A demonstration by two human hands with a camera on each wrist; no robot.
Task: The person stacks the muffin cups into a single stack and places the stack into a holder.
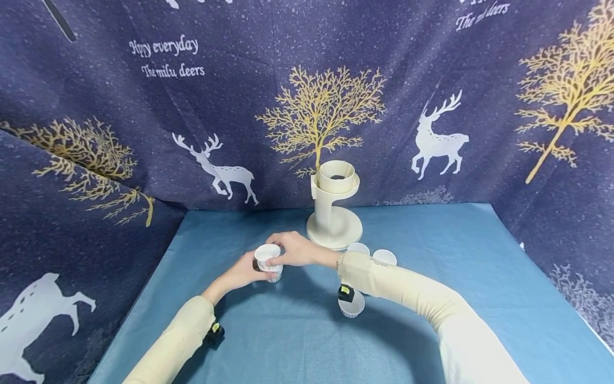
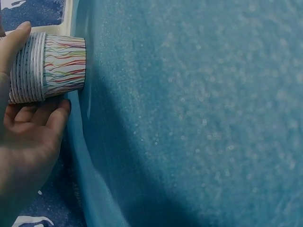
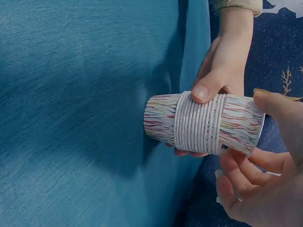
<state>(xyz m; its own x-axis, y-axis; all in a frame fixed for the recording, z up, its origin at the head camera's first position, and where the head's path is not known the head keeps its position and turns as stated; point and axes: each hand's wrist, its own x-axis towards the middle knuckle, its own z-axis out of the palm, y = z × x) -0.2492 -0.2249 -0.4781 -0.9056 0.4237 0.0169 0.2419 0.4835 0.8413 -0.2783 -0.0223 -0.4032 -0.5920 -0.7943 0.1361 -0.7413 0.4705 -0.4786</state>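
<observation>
A nested stack of paper cups (image 3: 201, 125) with colourful wavy lines stands at the left of the table in the head view. My left hand (image 1: 243, 271) grips its ribbed middle, thumb on one side and fingers on the other. At the upper end, my right hand (image 1: 298, 249) pinches the top cup (image 3: 241, 124) near its rim, and that cup sticks out from the tightly nested rims. The left wrist view shows the stack's lower end (image 2: 65, 65) close to the blue cloth; contact is hard to tell.
A cream stand (image 1: 322, 216) with a round base and a ring holding a cylinder (image 1: 337, 184) is at the back. Single paper cups are right of centre: one in front (image 1: 352, 306), two (image 1: 358, 248) (image 1: 385, 256) partly behind my right sleeve. A patterned curtain (image 1: 230, 106) hangs behind.
</observation>
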